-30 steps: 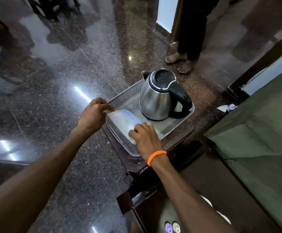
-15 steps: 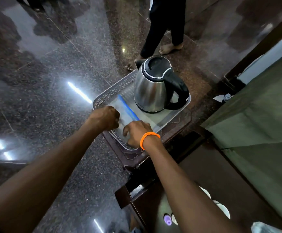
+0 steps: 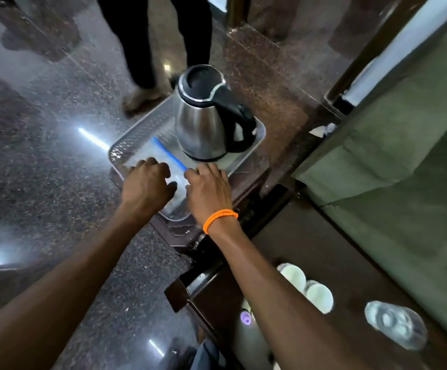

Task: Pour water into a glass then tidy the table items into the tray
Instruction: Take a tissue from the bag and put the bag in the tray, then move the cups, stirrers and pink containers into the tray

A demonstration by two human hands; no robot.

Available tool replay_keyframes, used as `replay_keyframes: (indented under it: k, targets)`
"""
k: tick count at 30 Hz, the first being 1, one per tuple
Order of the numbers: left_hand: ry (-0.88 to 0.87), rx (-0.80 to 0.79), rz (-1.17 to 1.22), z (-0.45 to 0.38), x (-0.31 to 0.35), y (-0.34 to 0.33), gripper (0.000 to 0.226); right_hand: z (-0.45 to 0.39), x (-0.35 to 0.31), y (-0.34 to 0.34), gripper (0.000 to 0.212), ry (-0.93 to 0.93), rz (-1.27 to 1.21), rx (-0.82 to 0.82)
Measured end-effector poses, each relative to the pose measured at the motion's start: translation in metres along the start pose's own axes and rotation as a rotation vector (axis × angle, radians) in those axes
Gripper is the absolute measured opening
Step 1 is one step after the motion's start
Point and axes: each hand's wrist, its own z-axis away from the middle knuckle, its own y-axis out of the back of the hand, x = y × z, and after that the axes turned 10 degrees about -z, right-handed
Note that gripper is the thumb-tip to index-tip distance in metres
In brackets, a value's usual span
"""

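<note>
A grey tray [image 3: 134,140] with a perforated wall sits on a small dark wooden stand. A steel kettle [image 3: 203,124] with a black lid and handle stands upright in the tray's far half. A clear plastic bag with a blue zip strip [image 3: 167,153] lies in the near half. My left hand [image 3: 147,185] and my right hand [image 3: 209,188] both rest on the bag, side by side, fingers curled onto it and hiding most of it. A clear glass [image 3: 395,324], blurred, stands on the dark table at the lower right.
A person's legs [image 3: 142,49] in dark trousers stand just beyond the tray on the polished stone floor. Two white round items [image 3: 319,297] and a small purple thing [image 3: 245,317] lie near my right forearm. Green fabric [image 3: 403,156] fills the right side.
My left hand left the tray's left rim and came onto the bag beside my right hand. The standing person stepped closer to the tray. The view shifted forward and down.
</note>
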Motion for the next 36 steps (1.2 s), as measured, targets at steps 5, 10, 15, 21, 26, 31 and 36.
replay_keyframes:
  k: [5, 10, 15, 21, 26, 31, 36]
  targets:
    - [-0.117, 0.3, 0.37, 0.07, 0.086, -0.003, 0.016, 0.095, 0.055, 0.039, 0.024, -0.165, -0.061, 0.184]
    - [-0.425, -0.102, 0.51, 0.133, 0.173, -0.042, 0.037, 0.206, 0.127, 0.053, 0.052, -0.644, -0.008, 0.082]
    - [-0.626, -0.389, 0.377, 0.152, 0.222, -0.09, 0.074, 0.283, 0.176, 0.038, 0.098, -0.926, -0.037, -0.224]
    - [-0.667, -0.391, 0.203, 0.146, 0.244, -0.113, 0.072, 0.304, 0.192, 0.021, 0.068, -0.813, -0.265, 0.032]
    - [-0.541, -0.319, 0.398, 0.132, 0.228, -0.079, 0.077, 0.281, 0.185, 0.04, 0.065, -0.664, -0.319, 0.174]
    - [-0.438, -0.143, 0.501, 0.093, 0.155, 0.0, 0.075, 0.198, 0.138, 0.078, 0.076, -0.386, -0.335, 0.233]
    - [-0.274, -0.008, 0.386, 0.034, 0.054, 0.066, 0.076, 0.09, 0.064, 0.092, 0.072, -0.168, -0.405, 0.207]
